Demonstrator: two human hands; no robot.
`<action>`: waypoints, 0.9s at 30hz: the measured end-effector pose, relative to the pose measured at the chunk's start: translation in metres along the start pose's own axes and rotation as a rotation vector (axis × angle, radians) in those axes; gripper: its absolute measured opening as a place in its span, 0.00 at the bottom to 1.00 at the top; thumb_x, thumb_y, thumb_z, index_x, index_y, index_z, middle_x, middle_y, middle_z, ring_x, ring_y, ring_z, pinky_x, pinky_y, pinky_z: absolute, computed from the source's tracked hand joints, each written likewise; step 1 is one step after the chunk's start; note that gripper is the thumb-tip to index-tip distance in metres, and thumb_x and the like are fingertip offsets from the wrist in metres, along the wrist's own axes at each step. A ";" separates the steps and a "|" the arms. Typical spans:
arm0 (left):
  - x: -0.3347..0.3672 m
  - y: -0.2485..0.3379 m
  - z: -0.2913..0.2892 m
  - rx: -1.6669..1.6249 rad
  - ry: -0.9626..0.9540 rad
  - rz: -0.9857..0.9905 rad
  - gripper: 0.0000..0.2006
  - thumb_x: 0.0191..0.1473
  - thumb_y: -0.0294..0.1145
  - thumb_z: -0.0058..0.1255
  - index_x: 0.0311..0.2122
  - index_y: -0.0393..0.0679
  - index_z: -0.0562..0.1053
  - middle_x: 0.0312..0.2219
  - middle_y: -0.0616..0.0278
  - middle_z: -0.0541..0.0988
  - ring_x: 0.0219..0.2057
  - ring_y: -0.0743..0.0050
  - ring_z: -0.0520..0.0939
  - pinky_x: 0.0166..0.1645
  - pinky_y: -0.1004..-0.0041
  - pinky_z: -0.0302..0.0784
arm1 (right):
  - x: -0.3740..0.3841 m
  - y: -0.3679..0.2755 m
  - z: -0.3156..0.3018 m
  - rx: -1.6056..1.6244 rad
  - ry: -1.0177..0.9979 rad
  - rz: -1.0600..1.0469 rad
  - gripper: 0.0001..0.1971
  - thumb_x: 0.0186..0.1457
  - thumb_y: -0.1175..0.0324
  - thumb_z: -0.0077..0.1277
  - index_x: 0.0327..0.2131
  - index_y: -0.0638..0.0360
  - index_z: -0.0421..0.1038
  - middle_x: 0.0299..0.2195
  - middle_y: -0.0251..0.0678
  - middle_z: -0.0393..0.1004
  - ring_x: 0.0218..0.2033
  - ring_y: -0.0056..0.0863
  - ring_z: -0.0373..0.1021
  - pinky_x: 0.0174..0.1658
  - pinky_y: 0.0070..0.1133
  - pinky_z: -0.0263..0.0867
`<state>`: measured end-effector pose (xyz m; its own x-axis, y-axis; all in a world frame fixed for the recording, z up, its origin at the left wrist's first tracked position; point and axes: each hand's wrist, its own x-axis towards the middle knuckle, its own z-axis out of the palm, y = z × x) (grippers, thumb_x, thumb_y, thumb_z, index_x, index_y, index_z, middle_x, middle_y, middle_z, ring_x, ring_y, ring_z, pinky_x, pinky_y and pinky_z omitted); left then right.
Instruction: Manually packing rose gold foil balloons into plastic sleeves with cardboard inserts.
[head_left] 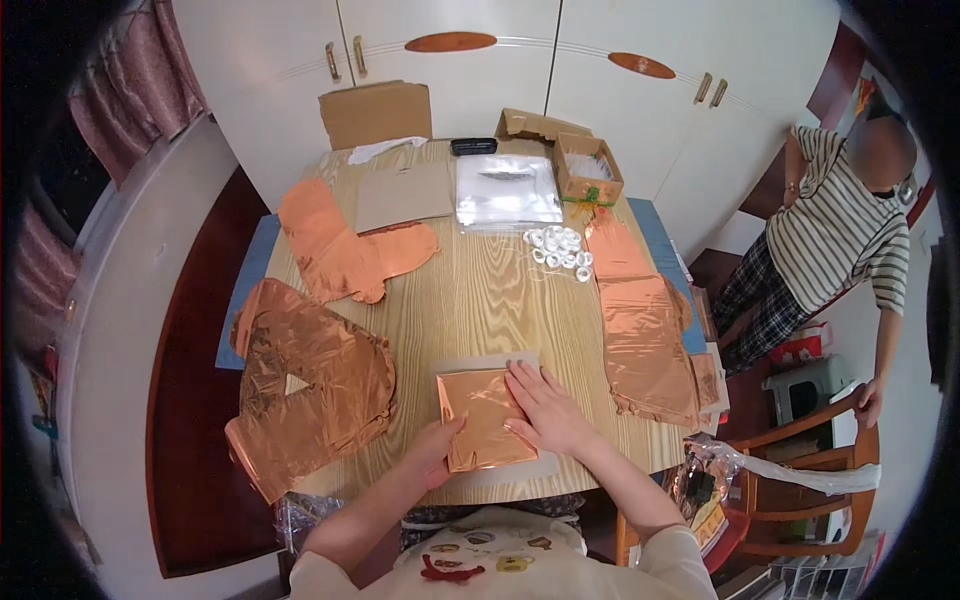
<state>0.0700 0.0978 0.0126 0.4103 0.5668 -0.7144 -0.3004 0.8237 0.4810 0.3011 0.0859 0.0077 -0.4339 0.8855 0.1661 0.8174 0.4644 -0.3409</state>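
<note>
The table is carrying everything, and you are sitting at its near edge. A big crumpled foil balloon is lying at the near left corner, and another foil shape is resting beyond it along the left edge. More folded foil is running down the right edge. A clear plastic bag and a cardboard sheet are sitting toward the far edge, with a small open box at the far right corner. White rings are clustering just in front of the bag.

At the near edge, a folded foil piece is lying on a grey card. Your right hand is pressing flat on the foil's right side, fingers spread. Your left hand is holding the foil's left edge, seemingly pinching it, though the grip is partly hidden.
</note>
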 end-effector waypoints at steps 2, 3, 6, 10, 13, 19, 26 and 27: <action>-0.001 0.001 0.000 0.033 -0.005 0.005 0.20 0.63 0.36 0.44 0.54 0.33 0.63 0.48 0.50 0.73 0.46 0.59 0.79 0.49 0.61 0.79 | -0.001 0.003 0.007 -0.032 -0.018 -0.001 0.37 0.59 0.48 0.42 0.62 0.67 0.52 0.64 0.51 0.52 0.67 0.42 0.47 0.67 0.39 0.39; -0.001 0.000 0.000 0.047 -0.006 0.007 0.20 0.63 0.36 0.45 0.54 0.32 0.62 0.49 0.50 0.73 0.46 0.58 0.79 0.48 0.61 0.79 | -0.001 0.003 0.008 -0.050 -0.021 -0.002 0.37 0.59 0.48 0.42 0.62 0.68 0.52 0.63 0.51 0.52 0.66 0.42 0.47 0.67 0.39 0.39; 0.001 -0.001 -0.018 0.157 -0.004 0.049 0.19 0.63 0.35 0.44 0.54 0.33 0.64 0.48 0.51 0.74 0.47 0.59 0.78 0.50 0.62 0.77 | 0.000 0.002 0.010 -0.101 -0.023 -0.022 0.37 0.59 0.47 0.42 0.61 0.69 0.52 0.63 0.50 0.53 0.66 0.41 0.48 0.67 0.39 0.40; -0.009 0.017 -0.036 1.100 0.032 0.610 0.22 0.58 0.40 0.50 0.53 0.37 0.66 0.47 0.52 0.74 0.51 0.55 0.75 0.54 0.62 0.71 | -0.001 0.003 0.009 -0.124 -0.023 -0.011 0.37 0.59 0.47 0.41 0.62 0.68 0.52 0.63 0.49 0.53 0.66 0.40 0.48 0.67 0.39 0.40; -0.028 0.040 -0.010 1.786 0.275 0.867 0.28 0.54 0.45 0.54 0.54 0.37 0.66 0.50 0.48 0.71 0.54 0.51 0.71 0.57 0.61 0.66 | 0.000 0.003 0.008 -0.150 -0.036 -0.008 0.38 0.58 0.46 0.41 0.62 0.68 0.52 0.64 0.48 0.52 0.67 0.39 0.47 0.67 0.38 0.40; 0.014 0.020 0.006 2.022 -0.163 1.223 0.38 0.50 0.55 0.52 0.57 0.33 0.62 0.60 0.45 0.61 0.61 0.48 0.61 0.63 0.53 0.54 | 0.002 0.002 0.008 -0.152 -0.047 -0.005 0.39 0.58 0.44 0.41 0.62 0.67 0.52 0.64 0.48 0.52 0.67 0.39 0.47 0.67 0.38 0.40; 0.018 0.021 0.000 2.058 -0.059 1.105 0.54 0.39 0.68 0.54 0.61 0.32 0.56 0.62 0.40 0.54 0.64 0.36 0.53 0.66 0.47 0.45 | 0.002 0.006 0.004 -0.130 -0.098 -0.033 0.51 0.48 0.32 0.46 0.62 0.68 0.50 0.65 0.48 0.50 0.67 0.39 0.45 0.67 0.39 0.39; 0.018 0.022 -0.002 2.046 -0.045 1.089 0.56 0.38 0.70 0.55 0.61 0.32 0.56 0.62 0.39 0.54 0.64 0.35 0.52 0.66 0.47 0.44 | 0.002 0.006 -0.001 -0.123 -0.123 -0.040 0.53 0.45 0.31 0.47 0.63 0.68 0.50 0.65 0.48 0.49 0.67 0.39 0.45 0.67 0.39 0.38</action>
<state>0.0691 0.1258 0.0088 0.7751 0.6286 0.0639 0.5948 -0.7600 0.2618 0.3053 0.0906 0.0071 -0.5042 0.8615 0.0608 0.8353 0.5043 -0.2190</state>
